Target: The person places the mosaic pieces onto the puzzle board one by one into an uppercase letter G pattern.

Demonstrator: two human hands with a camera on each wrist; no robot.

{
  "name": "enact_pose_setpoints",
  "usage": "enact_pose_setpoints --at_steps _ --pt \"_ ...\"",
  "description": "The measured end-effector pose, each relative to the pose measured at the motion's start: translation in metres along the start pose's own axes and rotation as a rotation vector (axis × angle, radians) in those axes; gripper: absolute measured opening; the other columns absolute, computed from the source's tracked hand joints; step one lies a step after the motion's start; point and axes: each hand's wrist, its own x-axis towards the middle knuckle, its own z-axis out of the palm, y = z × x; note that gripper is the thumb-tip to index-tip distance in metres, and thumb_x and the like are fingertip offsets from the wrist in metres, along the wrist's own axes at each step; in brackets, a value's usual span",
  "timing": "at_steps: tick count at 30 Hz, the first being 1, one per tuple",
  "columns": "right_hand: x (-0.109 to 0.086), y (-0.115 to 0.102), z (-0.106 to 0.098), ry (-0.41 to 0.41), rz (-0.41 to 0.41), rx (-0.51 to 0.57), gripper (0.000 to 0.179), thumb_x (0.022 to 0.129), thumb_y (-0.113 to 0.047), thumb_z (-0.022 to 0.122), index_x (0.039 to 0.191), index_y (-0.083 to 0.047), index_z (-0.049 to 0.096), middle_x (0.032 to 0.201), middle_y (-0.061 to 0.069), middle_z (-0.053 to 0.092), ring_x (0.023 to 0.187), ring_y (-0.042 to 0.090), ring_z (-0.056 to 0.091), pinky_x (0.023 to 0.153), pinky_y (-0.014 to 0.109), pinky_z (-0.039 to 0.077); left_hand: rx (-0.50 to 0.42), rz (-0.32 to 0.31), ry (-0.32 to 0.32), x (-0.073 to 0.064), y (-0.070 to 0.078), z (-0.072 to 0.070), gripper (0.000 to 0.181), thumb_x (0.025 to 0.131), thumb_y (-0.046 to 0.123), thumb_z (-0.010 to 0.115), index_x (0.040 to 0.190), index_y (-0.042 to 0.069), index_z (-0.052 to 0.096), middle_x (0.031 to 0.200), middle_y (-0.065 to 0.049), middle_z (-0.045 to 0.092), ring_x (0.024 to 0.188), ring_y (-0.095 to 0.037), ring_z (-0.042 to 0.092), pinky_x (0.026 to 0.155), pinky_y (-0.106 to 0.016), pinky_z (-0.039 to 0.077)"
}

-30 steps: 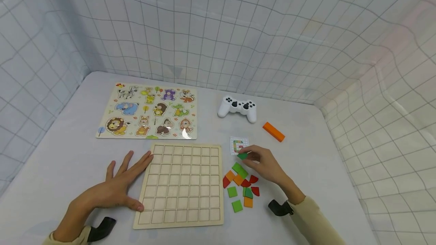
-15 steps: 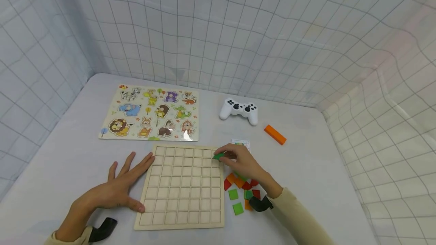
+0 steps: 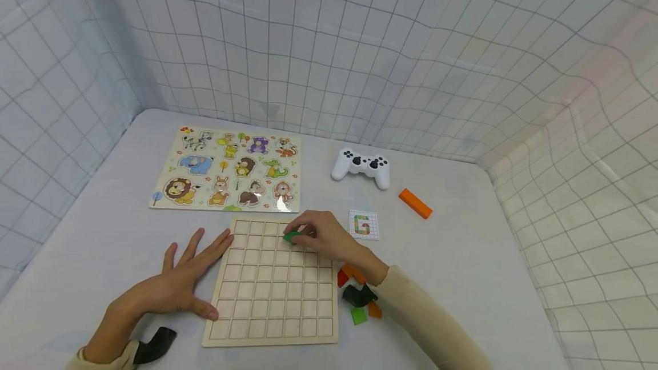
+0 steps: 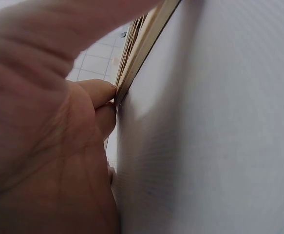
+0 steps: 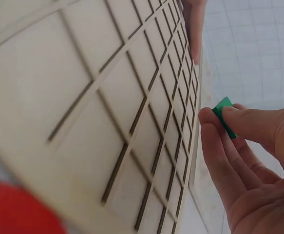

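Observation:
A wooden grid board with bare square cells lies in front of the person. At its left edge the left hand rests with fingers spread, thumb and fingertips touching the rim. The right hand pinches a dark green tile between thumb and fingers over the board's upper rows. In the right wrist view, the green tile shows above the grid, apart from it. Right of the board lie loose tiles, among them a light green square and a red piece; the right forearm hides others.
A small pattern card lies beyond the right forearm. Behind it are a white game controller and an orange block. An animal puzzle board sits at the back left. Grid-patterned cloth walls enclose the table.
The right hand has moved left from beside the pattern card to over the board, carrying the green tile. The card is uncovered. The left hand has stayed at the board's edge.

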Motion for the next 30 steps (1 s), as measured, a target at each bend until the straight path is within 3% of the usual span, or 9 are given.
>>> enact_pose_setpoints --at_steps 14,24,30 --pt "0.044 -0.02 0.025 -0.075 0.036 -0.034 0.017 0.092 -0.013 0.073 0.108 -0.009 0.075 0.106 0.004 0.075 0.081 -0.001 0.071 0.071 0.013 0.053 0.006 -0.001 -0.007 0.0 0.001 -0.003 0.134 0.059 0.054 0.089 0.163 0.025 0.01 0.17 -0.011 0.0 0.148 -0.047 -0.028 0.101 -0.074 -0.026" --pt "0.057 -0.027 0.038 -0.112 -0.008 -0.192 0.014 0.093 -0.016 0.072 0.106 -0.011 0.076 0.099 -0.002 0.076 0.074 -0.007 0.065 0.067 0.008 0.049 0.01 -0.022 -0.011 0.001 -0.001 -0.002 0.135 0.057 0.056 0.089 0.163 0.026 0.01 0.17 -0.01 0.0 0.148 -0.046 -0.028 0.102 -0.073 -0.027" --pt "0.059 -0.028 0.041 -0.107 -0.001 -0.206 0.012 0.093 -0.016 0.072 0.104 -0.012 0.077 0.094 -0.003 0.075 0.071 -0.005 0.061 0.066 0.009 0.048 0.012 -0.032 -0.013 0.001 0.0 -0.002 0.136 0.056 0.056 0.089 0.163 0.027 0.01 0.17 -0.01 0.0 0.148 -0.046 -0.028 0.102 -0.073 -0.027"
